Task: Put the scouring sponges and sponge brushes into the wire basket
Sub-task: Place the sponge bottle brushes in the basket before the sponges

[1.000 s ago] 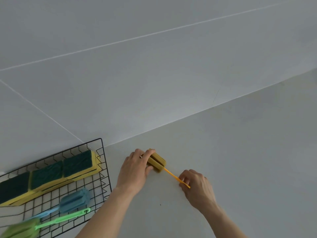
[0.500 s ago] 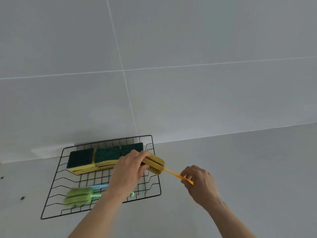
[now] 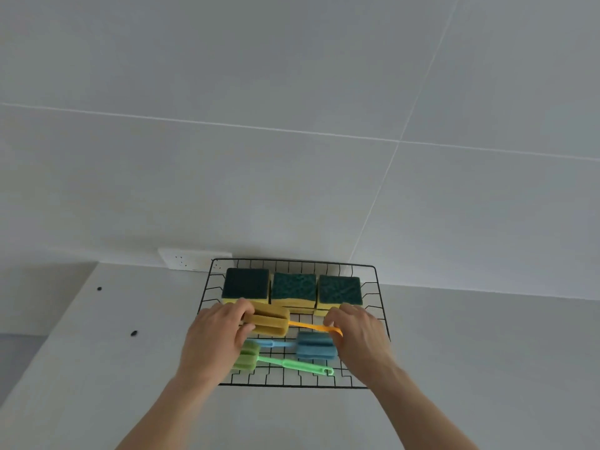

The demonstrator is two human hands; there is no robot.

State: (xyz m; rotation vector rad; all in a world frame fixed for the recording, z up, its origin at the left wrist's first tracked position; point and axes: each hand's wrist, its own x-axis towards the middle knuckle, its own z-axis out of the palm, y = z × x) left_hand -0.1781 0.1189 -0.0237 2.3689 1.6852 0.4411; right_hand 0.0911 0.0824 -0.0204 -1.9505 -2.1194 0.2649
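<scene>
text: none readable | labels: none | brands: none | numbers: none

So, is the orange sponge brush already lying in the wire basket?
Not yet lying: the orange sponge brush is over the wire basket, gripped by the left hand and right hand.

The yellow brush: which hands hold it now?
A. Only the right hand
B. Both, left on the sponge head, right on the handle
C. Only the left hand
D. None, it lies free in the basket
B: the left hand grips the yellow brush at its head, the right hand its orange handle, over the basket.
</scene>
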